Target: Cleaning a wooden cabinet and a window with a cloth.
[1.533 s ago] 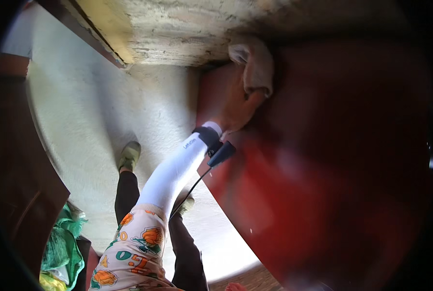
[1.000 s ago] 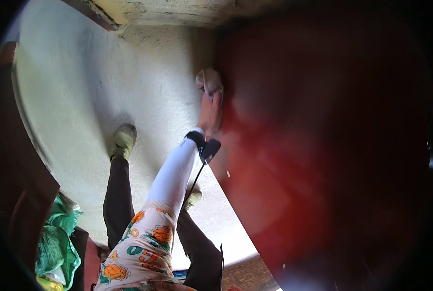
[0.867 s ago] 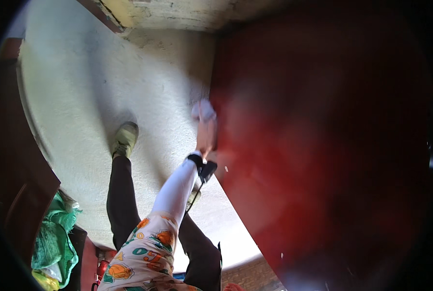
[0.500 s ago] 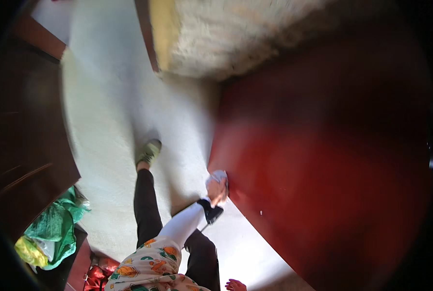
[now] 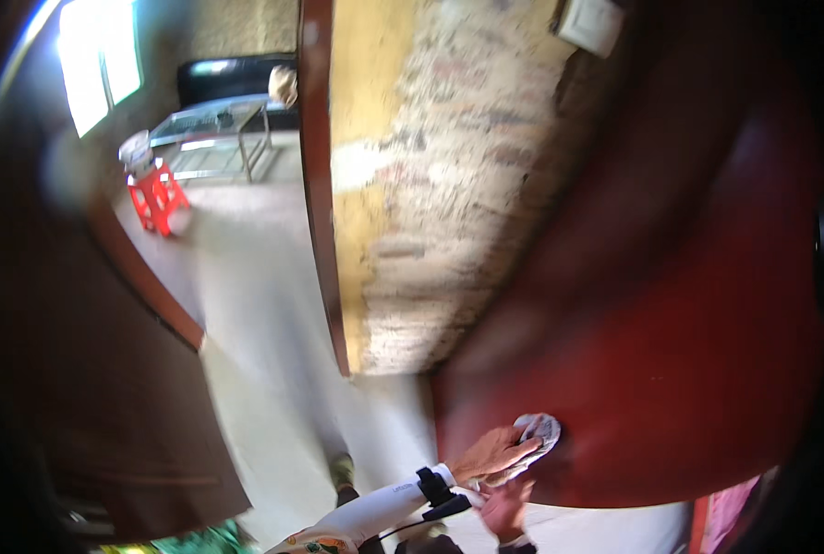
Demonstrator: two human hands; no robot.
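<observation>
My left hand [image 5: 490, 454], at the end of a white sleeve with a black wrist strap, is closed on a crumpled pale cloth [image 5: 543, 430]. The cloth lies against a large, glossy dark-red panel [image 5: 652, 397], near its lower edge. Just below, my right hand [image 5: 506, 511] is raised with its fingers apart. Its fingertips come close to the cloth's lower end; whether they touch it I cannot tell.
Bare, patchy plaster covers the wall [image 5: 449, 203] beside a brown door frame [image 5: 324, 185]. Through the doorway are a red stool [image 5: 158, 198] and a glass-topped table [image 5: 213, 138]. A dark door [image 5: 135, 415] stands on the left, with green bags [image 5: 213, 540] below it.
My view has tilted up, bringing the doorway and the room beyond into sight. The left hand has moved the cloth from the panel's edge onto its face. The right hand has risen beside it.
</observation>
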